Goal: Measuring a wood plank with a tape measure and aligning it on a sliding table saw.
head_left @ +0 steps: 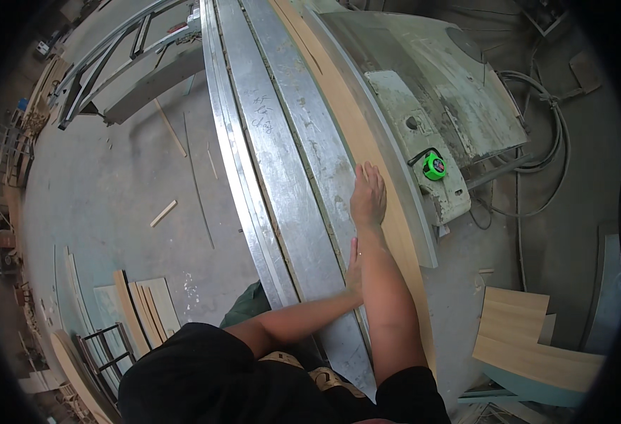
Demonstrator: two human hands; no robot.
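A long light-brown wooden board (395,212) lies lengthwise on the silver metal machine table (282,162), along a straight pale fence (414,219). My right hand (369,198) rests on the board near its left edge, fingers stretched forward and side by side. Closer to me, my left hand (354,272) is by the same edge, partly covered by my right forearm. One of its digits points up and forward; the others are hidden. Neither hand is seen wrapped round anything. A dark slit runs along the board's far part.
A green tape measure (434,166) sits on the worn machine housing (423,127) right of the fence. Cables (558,141) hang at the far right. Wood panels (515,318) lie at lower right, cut strips (141,311) at lower left. A metal frame (141,92) juts out at upper left.
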